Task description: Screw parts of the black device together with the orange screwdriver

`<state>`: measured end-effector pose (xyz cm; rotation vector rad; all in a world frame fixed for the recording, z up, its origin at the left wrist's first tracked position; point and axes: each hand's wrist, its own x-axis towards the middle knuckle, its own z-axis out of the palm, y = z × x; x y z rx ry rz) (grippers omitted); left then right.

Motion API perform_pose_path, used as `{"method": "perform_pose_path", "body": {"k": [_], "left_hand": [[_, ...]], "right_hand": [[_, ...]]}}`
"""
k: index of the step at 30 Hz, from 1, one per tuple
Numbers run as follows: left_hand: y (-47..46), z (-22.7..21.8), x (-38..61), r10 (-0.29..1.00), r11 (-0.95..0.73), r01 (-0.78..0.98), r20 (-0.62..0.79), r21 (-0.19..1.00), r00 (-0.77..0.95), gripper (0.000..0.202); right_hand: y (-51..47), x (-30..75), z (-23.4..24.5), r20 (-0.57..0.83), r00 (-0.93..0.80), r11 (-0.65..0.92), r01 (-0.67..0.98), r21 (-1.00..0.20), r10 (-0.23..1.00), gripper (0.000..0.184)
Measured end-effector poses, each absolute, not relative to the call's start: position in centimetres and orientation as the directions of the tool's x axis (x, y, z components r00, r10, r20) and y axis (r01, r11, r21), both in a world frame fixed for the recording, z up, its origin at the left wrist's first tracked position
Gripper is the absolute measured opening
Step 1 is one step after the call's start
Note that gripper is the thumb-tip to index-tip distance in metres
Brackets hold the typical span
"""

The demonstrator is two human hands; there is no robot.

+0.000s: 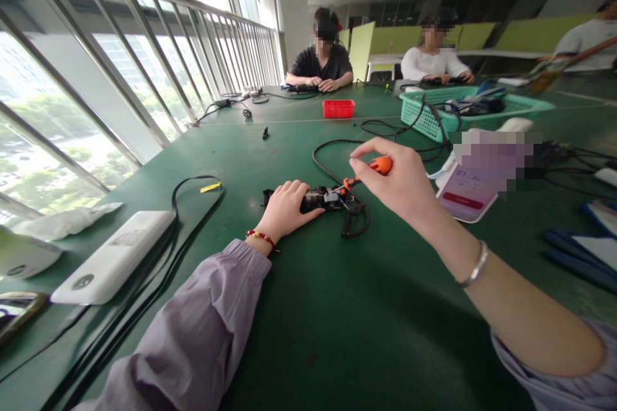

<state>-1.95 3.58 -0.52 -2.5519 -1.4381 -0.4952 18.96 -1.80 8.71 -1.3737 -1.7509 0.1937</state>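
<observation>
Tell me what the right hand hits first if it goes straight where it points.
Probably the black part that the left hand grips: the right hand points left and down along its orange screwdriver, whose tip seems at that part. Depth is unclear.

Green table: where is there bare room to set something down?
Bare patches: near edge, between the left forearm and right forearm; and from the black strap to the red tray. Crowded: cables, phone and green basket beyond the right hand.

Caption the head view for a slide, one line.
Left hand holds a small black device on the green table while the right hand applies an orange-handled screwdriver to it.
</observation>
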Motion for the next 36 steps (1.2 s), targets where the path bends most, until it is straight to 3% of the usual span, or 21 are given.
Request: {"method": "perform_pose_path", "body": {"k": [3, 6, 9, 10, 13, 16, 18, 23, 27, 30, 33, 36], "left_hand": [[3.60, -0.56, -1.95, 0.795, -0.525, 0.851, 0.365, 0.016, 0.484, 0.045], [3.60, -0.55, -1.93, 0.795, -0.525, 0.851, 0.366, 0.014, 0.484, 0.044], [3.57, -0.53, -1.92, 0.797, -0.521, 0.853, 0.365, 0.009, 0.482, 0.044], [3.56, -0.52, -1.92, 0.796, -0.521, 0.853, 0.364, 0.010, 0.483, 0.045], [3.54, -0.50, -1.94, 0.796, -0.524, 0.851, 0.362, 0.012, 0.485, 0.045], [3.54, -0.48, -1.96, 0.795, -0.526, 0.851, 0.362, 0.011, 0.487, 0.045], [3.56, -0.47, -1.97, 0.794, -0.527, 0.850, 0.364, 0.010, 0.487, 0.045], [3.55, -0.48, -1.93, 0.798, -0.518, 0.856, 0.362, 0.005, 0.481, 0.045], [3.51, -0.53, -1.91, 0.797, -0.515, 0.857, 0.363, -0.010, 0.483, 0.046], [3.49, -0.49, -1.88, 0.796, -0.515, 0.857, 0.364, -0.009, 0.483, 0.046], [3.50, -0.41, -1.86, 0.799, -0.513, 0.858, 0.361, -0.006, 0.481, 0.045], [3.51, -0.40, -1.86, 0.799, -0.515, 0.857, 0.357, -0.009, 0.484, 0.046]], "right_hand": [[-1.79, 19.08, 8.75, 0.555, -0.031, 0.421, 0.687, -0.592, 0.831, 0.048], [-1.65, 19.30, 8.78, 0.543, 0.000, 0.354, 0.757, -0.549, 0.840, 0.030], [-1.56, 19.38, 8.79, 0.542, -0.008, 0.361, 0.755, -0.548, 0.841, 0.024], [-1.56, 19.36, 8.81, 0.544, -0.025, 0.388, 0.729, -0.564, 0.839, 0.023], [-1.69, 19.22, 8.93, 0.545, -0.040, 0.422, 0.680, -0.599, 0.838, 0.046], [-1.78, 19.14, 8.99, 0.509, -0.008, 0.357, 0.723, -0.591, 0.860, 0.027], [-1.72, 19.15, 8.91, 0.512, -0.018, 0.368, 0.717, -0.593, 0.859, 0.024], [-1.55, 19.08, 8.54, 0.634, -0.111, 0.539, 0.650, -0.536, 0.765, 0.053], [-1.70, 18.88, 8.46, 0.585, -0.027, 0.401, 0.753, -0.521, 0.811, 0.031], [-1.68, 18.92, 8.40, 0.571, -0.071, 0.437, 0.721, -0.537, 0.818, 0.023], [-1.59, 19.05, 8.37, 0.613, -0.127, 0.530, 0.655, -0.538, 0.780, 0.048], [-1.66, 19.04, 8.50, 0.611, -0.092, 0.484, 0.706, -0.517, 0.787, 0.049]]}}
